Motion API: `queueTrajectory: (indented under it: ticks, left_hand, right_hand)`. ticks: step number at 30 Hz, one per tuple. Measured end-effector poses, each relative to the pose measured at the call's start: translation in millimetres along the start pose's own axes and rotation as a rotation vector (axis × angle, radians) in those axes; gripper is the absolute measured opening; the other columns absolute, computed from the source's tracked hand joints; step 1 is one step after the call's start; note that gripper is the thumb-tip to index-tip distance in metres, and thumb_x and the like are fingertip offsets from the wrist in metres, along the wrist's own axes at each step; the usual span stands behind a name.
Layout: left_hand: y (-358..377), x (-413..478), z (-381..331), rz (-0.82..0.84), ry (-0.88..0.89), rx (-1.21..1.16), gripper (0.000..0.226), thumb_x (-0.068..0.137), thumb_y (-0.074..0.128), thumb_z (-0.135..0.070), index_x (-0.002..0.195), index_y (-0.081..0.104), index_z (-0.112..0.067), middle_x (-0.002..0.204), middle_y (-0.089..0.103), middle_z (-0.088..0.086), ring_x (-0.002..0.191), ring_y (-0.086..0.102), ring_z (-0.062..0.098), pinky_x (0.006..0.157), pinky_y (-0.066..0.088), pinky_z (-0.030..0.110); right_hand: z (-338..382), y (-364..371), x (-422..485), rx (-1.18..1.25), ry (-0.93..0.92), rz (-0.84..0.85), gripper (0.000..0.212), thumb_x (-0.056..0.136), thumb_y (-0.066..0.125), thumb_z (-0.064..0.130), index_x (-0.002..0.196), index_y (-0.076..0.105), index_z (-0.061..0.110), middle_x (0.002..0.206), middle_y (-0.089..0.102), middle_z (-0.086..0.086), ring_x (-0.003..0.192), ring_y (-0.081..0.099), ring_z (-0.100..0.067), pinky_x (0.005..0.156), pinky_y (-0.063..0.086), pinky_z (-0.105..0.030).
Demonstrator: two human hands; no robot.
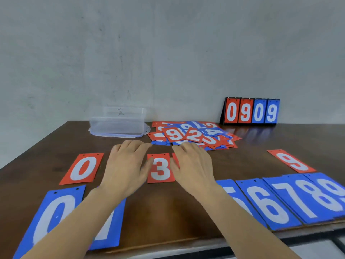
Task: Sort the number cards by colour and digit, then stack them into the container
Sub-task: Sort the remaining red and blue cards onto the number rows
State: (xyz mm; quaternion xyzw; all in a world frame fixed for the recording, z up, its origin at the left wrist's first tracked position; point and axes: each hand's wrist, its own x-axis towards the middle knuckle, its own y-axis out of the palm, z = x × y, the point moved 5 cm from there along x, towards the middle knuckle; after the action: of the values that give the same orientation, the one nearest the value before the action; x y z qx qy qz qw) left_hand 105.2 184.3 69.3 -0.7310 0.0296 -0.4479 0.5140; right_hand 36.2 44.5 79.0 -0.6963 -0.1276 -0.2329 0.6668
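Note:
A mixed pile of red and blue number cards [192, 136] lies at the back middle of the brown table [168, 208]. Laid out in a red row are a red 0 [83, 169], a red 3 [160, 169] and a red 9 [292, 161]. The near row holds a blue 0 [50, 217] and blue 5, 6, 7, 8 cards [291, 199]. My left hand [127, 163] and my right hand [194, 165] hover palm down on either side of the red 3, fingers relaxed, holding nothing. Another red card's edge shows under my right hand. The clear plastic container [117, 121] stands behind.
A small flip scoreboard [251, 111] reading 0909 stands at the back right against the grey wall. The container's lid lies under it. The table's front edge runs close below the blue row.

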Motion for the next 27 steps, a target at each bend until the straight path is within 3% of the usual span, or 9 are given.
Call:
queueTrajectory:
  ticks: [2,6,10,12,14,17,20,24,27]
  left_hand:
    - [20,24,-18,0.043,0.018,0.009,0.035,0.085,0.069,-0.033,0.116,0.068,-0.017,0.109,0.070,0.005,0.104,0.064,0.028,0.086,0.049,0.045]
    - [66,70,-51,0.115,0.048,-0.027,0.041,0.093,0.056,-0.039,0.130,0.059,-0.022,0.125,0.063,0.001,0.118,0.056,0.022,0.099,0.040,0.040]
    - [122,115,-75,0.158,0.039,-0.052,0.040,0.094,0.053,-0.035,0.129,0.061,-0.018,0.122,0.064,0.004,0.116,0.057,0.025,0.097,0.040,0.041]
    - [149,138,-81,0.169,0.000,-0.081,0.039,0.092,0.057,-0.034,0.125,0.063,-0.016,0.118,0.067,0.006,0.113,0.059,0.029,0.095,0.042,0.043]
    - [175,159,-85,0.218,-0.061,-0.083,0.044,0.094,0.055,-0.040,0.133,0.057,-0.018,0.128,0.061,0.003,0.123,0.052,0.025,0.103,0.036,0.040]
    - [208,186,-85,0.305,-0.180,-0.027,0.061,0.093,0.047,-0.057,0.143,0.043,-0.021,0.142,0.050,-0.001,0.134,0.041,0.020,0.110,0.029,0.036]
    - [234,204,-81,0.395,-0.327,0.018,0.083,0.084,0.045,-0.073,0.144,0.039,-0.017,0.141,0.050,0.002,0.133,0.040,0.022,0.110,0.030,0.038]
    - [251,210,-82,0.459,-0.400,0.079,0.099,0.075,0.047,-0.082,0.147,0.030,-0.017,0.132,0.056,0.005,0.126,0.046,0.024,0.105,0.035,0.037]
    - [252,214,-84,0.425,-0.387,0.107,0.094,0.077,0.048,-0.079,0.147,0.031,-0.019,0.126,0.059,0.002,0.122,0.050,0.022,0.104,0.034,0.037]
  right_hand:
    - [-37,7,11,-0.045,0.025,-0.016,0.042,0.100,0.042,0.037,0.136,0.049,0.017,0.131,0.054,-0.004,0.120,0.051,-0.020,0.096,0.043,-0.032]
    - [-110,20,36,-0.163,0.090,-0.082,0.020,0.074,0.076,0.029,0.088,0.073,0.015,0.078,0.066,-0.001,0.070,0.062,-0.018,0.058,0.048,-0.028]
    - [-182,52,62,-0.181,0.090,0.058,0.032,0.098,0.043,0.032,0.123,0.057,0.017,0.115,0.060,-0.003,0.106,0.056,-0.020,0.086,0.044,-0.031]
    - [-217,67,77,-0.171,0.124,0.052,0.033,0.099,0.039,0.036,0.121,0.057,0.018,0.116,0.060,-0.002,0.107,0.055,-0.019,0.087,0.043,-0.030]
    - [-247,87,95,-0.168,0.183,0.085,0.035,0.099,0.039,0.043,0.114,0.060,0.018,0.112,0.061,0.000,0.104,0.055,-0.017,0.085,0.044,-0.029]
    - [-282,120,123,-0.132,0.272,0.158,0.045,0.097,0.039,0.053,0.115,0.059,0.018,0.116,0.060,-0.002,0.106,0.053,-0.018,0.087,0.043,-0.030]
    - [-302,152,149,-0.025,0.375,0.239,0.075,0.088,0.039,0.071,0.138,0.043,0.016,0.135,0.050,-0.007,0.122,0.046,-0.023,0.101,0.039,-0.035]
    - [-305,187,169,0.099,0.431,0.450,0.118,0.069,0.037,0.091,0.154,0.010,0.015,0.158,0.017,-0.016,0.146,0.015,-0.034,0.118,0.011,-0.046]
    - [-305,197,172,0.114,0.406,0.503,0.117,0.068,0.037,0.092,0.151,0.022,0.012,0.154,0.029,-0.016,0.142,0.027,-0.034,0.117,0.022,-0.046]
